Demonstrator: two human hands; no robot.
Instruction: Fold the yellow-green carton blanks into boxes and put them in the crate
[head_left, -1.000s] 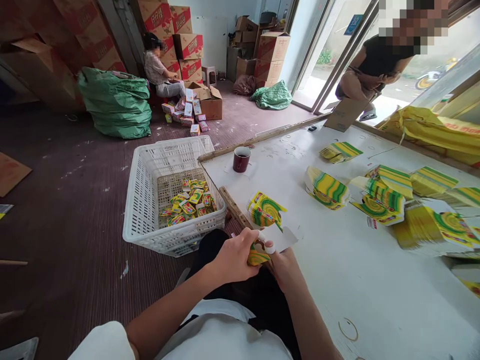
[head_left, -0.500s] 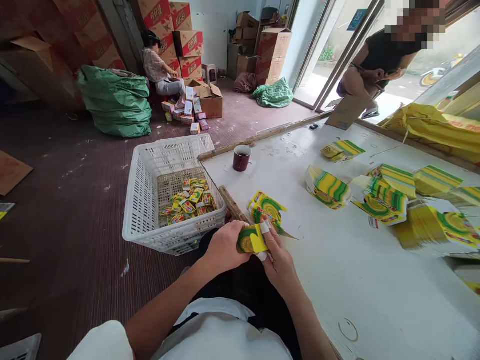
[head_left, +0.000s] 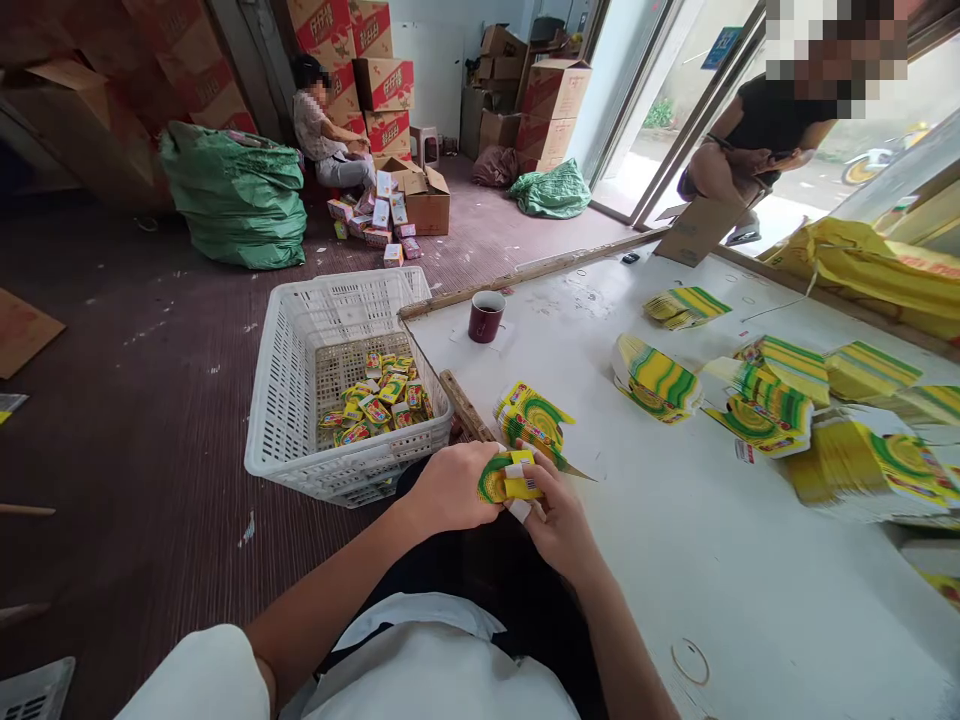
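Observation:
Between my two hands, at the table's near left edge, is a small yellow and green carton (head_left: 495,480). My left hand (head_left: 456,487) is wrapped round its left side. On the right, my right hand (head_left: 553,515) pinches the carton's yellow flap end, with white tape on the fingers. Just beyond my hands, flat printed cartons (head_left: 534,415) lie on the white table. To the left, a white plastic crate (head_left: 274,400) holds several small folded cartons (head_left: 391,390) of the same print.
A dark red cup (head_left: 486,318) stands on the white table (head_left: 720,560). Stacks of flat cartons (head_left: 877,455) lie at the right. One person (head_left: 330,130) sits by boxes at the back; another person (head_left: 780,130) sits by the doorway. A green sack (head_left: 232,195) stands on the floor.
The fingers of my right hand have shifted onto the carton's yellow flap, which now looks folded down more. My left hand keeps its hold. The view has tilted slightly.

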